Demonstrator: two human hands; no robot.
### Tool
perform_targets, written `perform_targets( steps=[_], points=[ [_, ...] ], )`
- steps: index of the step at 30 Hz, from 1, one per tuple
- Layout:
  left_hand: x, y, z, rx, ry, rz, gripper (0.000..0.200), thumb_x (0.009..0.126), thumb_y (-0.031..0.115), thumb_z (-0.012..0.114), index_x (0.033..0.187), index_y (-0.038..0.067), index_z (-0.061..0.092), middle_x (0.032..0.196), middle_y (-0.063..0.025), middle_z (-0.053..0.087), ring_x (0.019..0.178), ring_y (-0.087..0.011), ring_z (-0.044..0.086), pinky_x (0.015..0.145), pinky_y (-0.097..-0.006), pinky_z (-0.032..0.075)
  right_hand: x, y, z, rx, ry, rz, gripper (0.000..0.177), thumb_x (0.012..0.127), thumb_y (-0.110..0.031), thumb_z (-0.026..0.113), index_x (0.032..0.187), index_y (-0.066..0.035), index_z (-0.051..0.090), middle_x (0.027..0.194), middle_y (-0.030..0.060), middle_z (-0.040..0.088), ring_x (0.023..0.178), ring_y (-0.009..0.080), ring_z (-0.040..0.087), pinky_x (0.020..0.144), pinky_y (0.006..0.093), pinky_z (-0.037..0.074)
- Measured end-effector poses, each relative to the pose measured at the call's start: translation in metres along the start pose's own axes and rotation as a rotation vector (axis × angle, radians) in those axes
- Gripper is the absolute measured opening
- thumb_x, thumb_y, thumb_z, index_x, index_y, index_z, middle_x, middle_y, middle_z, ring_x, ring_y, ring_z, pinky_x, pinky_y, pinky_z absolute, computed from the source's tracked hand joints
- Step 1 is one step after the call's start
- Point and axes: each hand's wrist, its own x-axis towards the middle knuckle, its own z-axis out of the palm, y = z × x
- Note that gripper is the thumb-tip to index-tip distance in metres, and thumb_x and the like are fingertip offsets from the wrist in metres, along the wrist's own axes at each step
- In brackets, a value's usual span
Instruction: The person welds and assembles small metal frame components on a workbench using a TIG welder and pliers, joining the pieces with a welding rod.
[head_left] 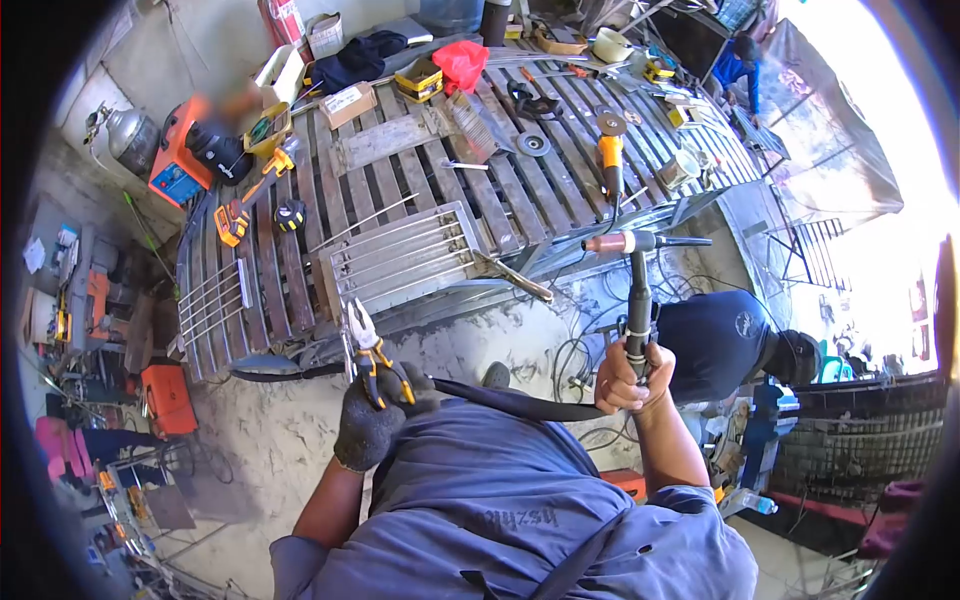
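Note:
My left hand (368,428), in a dark glove, is closed around a pair of pliers (365,338) with orange and black handles, jaws pointing up. Thin bright metal shows beside the jaws. My bare right hand (634,378) grips the black handle of a TIG welding torch (637,285), held upright with its reddish-brown nozzle pointing left. A dark sleeved cable (510,400) runs from that hand across my front toward the left one. Beyond the pliers, a barred metal frame (405,258) lies at the near edge of the slatted metal table (560,185).
On the table are an angle grinder (611,155), a tape measure (290,215), a yellow bin (418,80) and a red cloth (461,66). An orange welding machine (180,155) stands left. A person in dark clothing (712,345) bends close to my right; another person (738,70) is farther back. Cables (572,365) trail across the floor.

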Motion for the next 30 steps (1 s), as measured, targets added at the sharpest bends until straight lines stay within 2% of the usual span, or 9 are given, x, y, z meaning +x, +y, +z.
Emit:
perform_targets(
  steps=[2, 3, 5, 8, 14, 19, 25, 26, 30],
  points=[
    [0.021, -0.004, -0.003, -0.038, 0.110, -0.018, 0.035, 0.093, -0.004, 0.069, 0.125, 0.008, 0.064, 0.124, -0.0129, 0.069, 0.118, -0.0307, 0.070, 0.108, -0.0493, 0.059, 0.003, -0.032, -0.005, -0.140, 0.139, 0.023, 0.066, 0.107, -0.059, 0.065, 0.117, 0.006, 0.055, 0.054, 0.0058, 0.053, 0.040, 0.0157, 0.048, 0.048, 0.0395, 0.040],
    [0.029, -0.010, -0.009, 0.239, 0.137, 0.075, 0.030, 0.098, 0.002, 0.067, 0.127, 0.007, 0.066, 0.124, -0.0118, 0.070, 0.115, -0.0299, 0.071, 0.106, -0.0486, 0.059, 0.009, -0.048, -0.009, -0.309, 0.212, 0.001, 0.086, 0.105, -0.058, 0.070, 0.142, 0.015, 0.042, 0.055, 0.0092, 0.051, 0.039, 0.0182, 0.047, 0.049, 0.0402, 0.046],
    [0.044, -0.012, -0.015, 0.760, 0.204, 0.214, 0.025, 0.109, 0.015, 0.064, 0.132, 0.005, 0.069, 0.125, -0.0097, 0.072, 0.111, -0.0284, 0.072, 0.101, -0.0473, 0.059, 0.023, -0.065, -0.007, -0.603, 0.431, -0.075, 0.085, 0.104, -0.047, 0.079, 0.156, 0.007, 0.040, 0.073, 0.0094, 0.059, 0.042, 0.0122, 0.050, 0.050, 0.0290, 0.053],
    [0.072, 0.006, -0.008, 1.248, 0.219, 0.330, 0.031, 0.100, -0.001, 0.065, 0.130, 0.000, 0.070, 0.124, -0.0149, 0.070, 0.110, -0.0312, 0.071, 0.096, -0.0413, 0.057, 0.046, -0.082, -0.017, -0.912, 0.649, -0.020, 0.044, 0.110, -0.014, 0.075, 0.143, -0.002, 0.050, 0.087, 0.0051, 0.066, 0.048, 0.0083, 0.052, 0.051, 0.0265, 0.049],
    [0.131, -0.012, -0.032, 1.497, 0.181, 0.427, 0.032, 0.096, 0.001, 0.070, 0.127, 0.000, 0.073, 0.123, -0.0216, 0.067, 0.113, -0.0433, 0.066, 0.100, -0.0479, 0.056, 0.074, -0.078, -0.066, -1.066, 0.764, 0.042, 0.037, 0.102, 0.004, 0.076, 0.130, -0.003, 0.052, 0.090, 0.0034, 0.068, 0.062, 0.0093, 0.062, 0.055, 0.0295, 0.049],
    [0.178, -0.011, -0.042, 1.761, 0.034, 0.405, 0.037, 0.094, 0.003, 0.076, 0.131, 0.006, 0.076, 0.128, -0.0184, 0.065, 0.118, -0.0406, 0.062, 0.104, -0.0515, 0.052, 0.129, -0.057, -0.084, -1.127, 0.932, 0.190, 0.020, 0.095, -0.003, 0.084, 0.098, -0.004, 0.064, 0.073, 0.0002, 0.065, 0.058, 0.0087, 0.063, 0.052, 0.0287, 0.049],
    [0.203, -0.023, -0.052, 1.560, -0.030, 0.518, 0.038, 0.092, 0.003, 0.080, 0.130, 0.005, 0.075, 0.134, -0.0201, 0.060, 0.118, -0.0395, 0.062, 0.104, -0.0494, 0.054, 0.206, -0.009, -0.100, -0.957, 0.906, 0.304, 0.013, 0.101, -0.009, 0.084, 0.108, 0.000, 0.078, 0.080, 0.0029, 0.076, 0.069, 0.0088, 0.072, 0.064, 0.0282, 0.058],
    [0.199, -0.044, -0.057, 1.294, 0.035, 0.422, 0.040, 0.087, 0.002, 0.083, 0.126, 0.002, 0.071, 0.135, -0.0214, 0.059, 0.117, -0.0410, 0.063, 0.101, -0.0500, 0.056, 0.213, -0.001, -0.100, -0.872, 0.867, 0.292, 0.018, 0.099, -0.005, 0.085, 0.111, 0.001, 0.072, 0.089, 0.0065, 0.079, 0.077, 0.0118, 0.076, 0.068, 0.0294, 0.062],
    [0.215, -0.028, -0.015, 1.382, -0.137, 0.422, 0.034, 0.088, 0.006, 0.084, 0.119, 0.000, 0.071, 0.126, -0.0221, 0.064, 0.111, -0.0424, 0.066, 0.097, -0.0507, 0.057, 0.229, 0.018, -0.104, -0.747, 0.864, 0.239, 0.034, 0.094, 0.004, 0.087, 0.109, -0.002, 0.057, 0.092, 0.0087, 0.078, 0.077, 0.0148, 0.076, 0.069, 0.0300, 0.063]
  ],
)
